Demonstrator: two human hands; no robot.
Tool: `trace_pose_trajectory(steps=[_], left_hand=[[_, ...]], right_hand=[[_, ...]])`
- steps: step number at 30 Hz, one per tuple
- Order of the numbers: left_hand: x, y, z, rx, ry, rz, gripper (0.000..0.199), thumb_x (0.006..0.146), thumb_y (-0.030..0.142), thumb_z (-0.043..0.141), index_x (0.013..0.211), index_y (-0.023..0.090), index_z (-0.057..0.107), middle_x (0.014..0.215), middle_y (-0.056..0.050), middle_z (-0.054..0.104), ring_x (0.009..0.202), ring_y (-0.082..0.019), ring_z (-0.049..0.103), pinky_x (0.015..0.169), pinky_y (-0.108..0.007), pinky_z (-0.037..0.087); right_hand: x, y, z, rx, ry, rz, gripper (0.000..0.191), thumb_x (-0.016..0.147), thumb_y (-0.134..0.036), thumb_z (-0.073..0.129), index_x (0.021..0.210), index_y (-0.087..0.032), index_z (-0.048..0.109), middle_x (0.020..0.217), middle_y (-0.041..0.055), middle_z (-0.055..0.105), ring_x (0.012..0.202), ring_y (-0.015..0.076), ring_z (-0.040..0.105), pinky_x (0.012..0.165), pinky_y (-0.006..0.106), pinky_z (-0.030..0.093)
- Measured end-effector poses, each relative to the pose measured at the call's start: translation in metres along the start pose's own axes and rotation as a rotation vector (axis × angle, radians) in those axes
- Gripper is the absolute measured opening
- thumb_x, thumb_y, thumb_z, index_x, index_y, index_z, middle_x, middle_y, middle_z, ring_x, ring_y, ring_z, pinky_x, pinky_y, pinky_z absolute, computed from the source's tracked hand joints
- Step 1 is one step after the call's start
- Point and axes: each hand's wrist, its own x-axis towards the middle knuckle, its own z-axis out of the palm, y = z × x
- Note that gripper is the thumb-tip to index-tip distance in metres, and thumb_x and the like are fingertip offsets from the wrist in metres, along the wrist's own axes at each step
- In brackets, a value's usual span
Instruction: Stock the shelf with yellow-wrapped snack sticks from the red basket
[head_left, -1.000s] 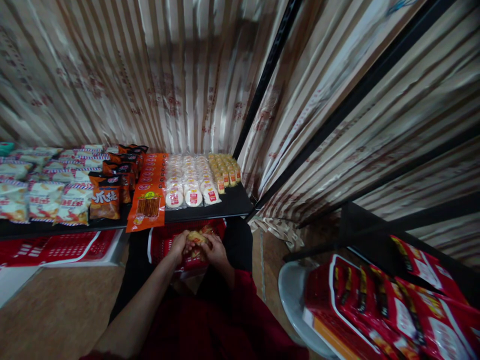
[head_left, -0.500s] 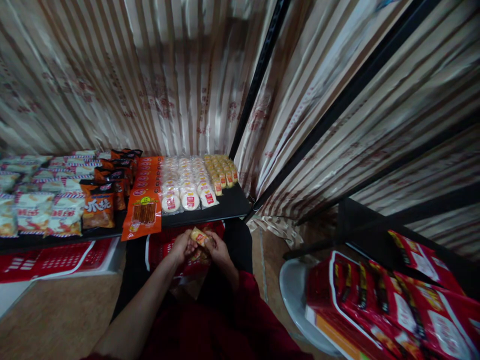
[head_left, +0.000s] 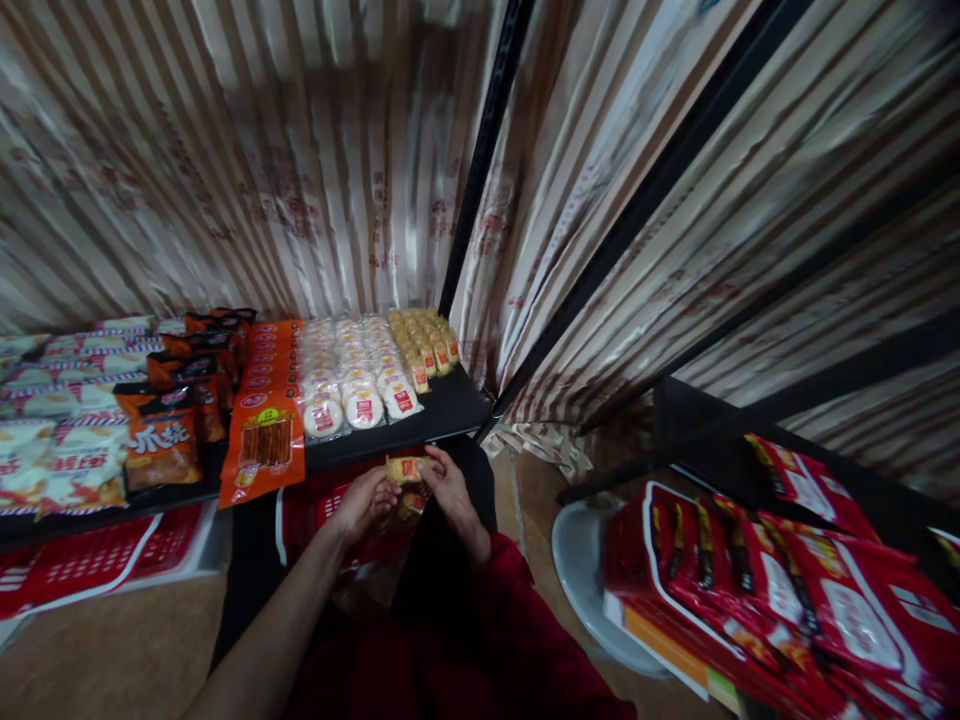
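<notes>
- Above red basket (head_left: pixel 307 512), nr. shelf (head_left: pixel 446 400) edge: yellow pkt. (head_left: pixel 405 469) pinched at one end by R hand (head_left: pixel 450 490).
- L hand (head_left: pixel 366 505) curled just beside pkt.; contact can't be confirmed, view dim.
- Step, as judged: single pkt. being handled.
- For next move, light pinch & clearance from shelf edge prob. needed.

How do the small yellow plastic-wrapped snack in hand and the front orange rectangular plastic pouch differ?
The yellow snack is short and plump; the orange pouch is flat and far larger. The snack is in the right hand; the pouch lies on the black shelf, its front edge overhanging. Both carry printing.
</notes>
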Motion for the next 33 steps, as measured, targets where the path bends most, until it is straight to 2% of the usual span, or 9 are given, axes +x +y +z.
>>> trace_pose_trajectory(steps=[3, 7, 9, 12, 16, 21, 26, 33], left_hand=[[-0.001, 0.0, 0.001, -0.079, -0.08, 0.033, 0.016, 0.082, 0.023, 0.055, 0.095, 0.015, 0.059, 0.07, -0.002, 0.065, 0.054, -0.006, 0.058, 0.051, -0.014, 0.043], [0.003, -0.002, 0.002, -0.117, -0.099, 0.038, 0.015, 0.078, 0.021, 0.058, 0.092, 0.015, 0.06, 0.079, -0.003, 0.068, 0.06, -0.008, 0.061, 0.057, -0.017, 0.047], [0.006, -0.003, 0.002, -0.147, -0.092, 0.002, 0.016, 0.081, 0.025, 0.056, 0.09, 0.013, 0.061, 0.08, -0.006, 0.069, 0.061, -0.01, 0.062, 0.058, -0.02, 0.047], [0.008, -0.004, 0.005, -0.134, -0.13, -0.022, 0.028, 0.083, 0.037, 0.054, 0.088, 0.01, 0.063, 0.082, -0.01, 0.07, 0.063, -0.012, 0.062, 0.058, -0.021, 0.047], [0.004, -0.002, 0.013, -0.018, -0.183, 0.07, 0.042, 0.068, 0.046, 0.07, 0.091, 0.011, 0.065, 0.084, -0.008, 0.07, 0.066, -0.012, 0.062, 0.059, -0.02, 0.045], [0.002, 0.004, 0.026, 0.117, -0.165, 0.105, 0.05, 0.056, 0.052, 0.076, 0.085, 0.013, 0.066, 0.078, -0.005, 0.068, 0.065, -0.011, 0.059, 0.059, -0.02, 0.042], [0.01, 0.007, 0.037, 0.204, -0.159, 0.158, 0.051, 0.055, 0.055, 0.074, 0.084, 0.013, 0.066, 0.074, -0.003, 0.066, 0.061, -0.01, 0.056, 0.057, -0.021, 0.039], [0.029, 0.009, 0.051, 0.298, -0.032, 0.226, 0.047, 0.056, 0.048, 0.072, 0.087, 0.014, 0.064, 0.062, 0.0, 0.062, 0.054, -0.009, 0.052, 0.049, -0.02, 0.032]], right_hand=[[0.002, -0.011, -0.005, 0.011, -0.012, 0.01, 0.059, 0.061, -0.043, 0.073, 0.11, -0.017, 0.053, 0.08, 0.0002, 0.062, 0.073, 0.0145, 0.062, 0.071, 0.028, 0.05], [0.005, -0.029, -0.01, 0.008, -0.068, 0.01, 0.057, 0.06, -0.038, 0.075, 0.109, -0.017, 0.055, 0.074, -0.0024, 0.062, 0.07, 0.0127, 0.061, 0.069, 0.026, 0.048], [0.008, -0.037, -0.013, 0.003, -0.109, 0.016, 0.055, 0.059, -0.037, 0.077, 0.106, -0.017, 0.057, 0.073, -0.003, 0.062, 0.071, 0.0127, 0.061, 0.07, 0.026, 0.048], [0.013, -0.046, -0.016, -0.013, -0.163, 0.025, 0.053, 0.056, -0.035, 0.079, 0.102, -0.018, 0.059, 0.075, -0.0026, 0.064, 0.072, 0.0129, 0.061, 0.073, 0.028, 0.047], [0.023, -0.052, -0.02, -0.035, -0.196, 0.018, 0.049, 0.055, -0.034, 0.08, 0.098, -0.019, 0.062, 0.079, -0.0014, 0.066, 0.074, 0.0134, 0.061, 0.073, 0.028, 0.047], [0.035, -0.051, -0.022, -0.066, -0.16, -0.023, 0.047, 0.055, -0.032, 0.079, 0.098, -0.019, 0.063, 0.086, 0.0, 0.065, 0.073, 0.0115, 0.059, 0.073, 0.027, 0.047], [0.042, -0.05, -0.022, -0.1, -0.098, -0.089, 0.043, 0.059, -0.031, 0.075, 0.099, -0.019, 0.063, 0.092, 0.0021, 0.065, 0.072, 0.011, 0.057, 0.072, 0.027, 0.048], [0.048, -0.053, -0.022, -0.159, -0.029, -0.203, 0.042, 0.066, -0.031, 0.068, 0.106, -0.019, 0.061, 0.093, 0.003, 0.064, 0.075, 0.0121, 0.06, 0.071, 0.026, 0.051]])
